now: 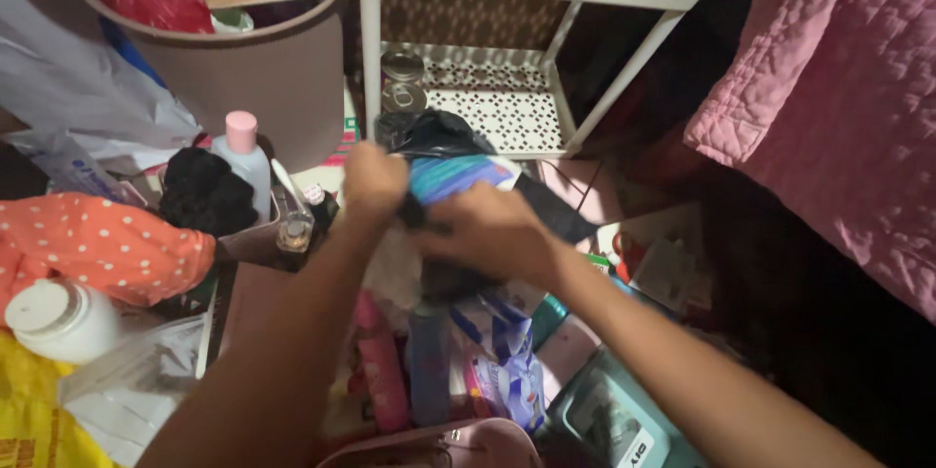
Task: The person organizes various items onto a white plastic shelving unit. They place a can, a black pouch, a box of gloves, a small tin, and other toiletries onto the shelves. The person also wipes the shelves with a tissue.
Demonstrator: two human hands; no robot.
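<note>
So both hands low over the clutter | left hand (375, 180) and right hand (487, 229) clenched on blue pack (458, 175), black bag (434, 132) behind, by white rack (507, 107) | risk imo: an elbow knocks pink-cap bottle (244, 161) over, way too cramped

The scene is lit unevenly by a soft indoor light from above and the left. The white shelf rack (546, 58) and the pink quilt (838, 107) are shown brightly, while the floor area at the lower right is lost in deep shadow. No strong glare is seen. Both hands, the left hand (375, 180) and the right hand (487, 229), are smeared by motion blur, and the blue item (453, 175) between them is not sharp. The forearms near the lower edge are out of focus. Fine detail is softened everywhere.
</note>
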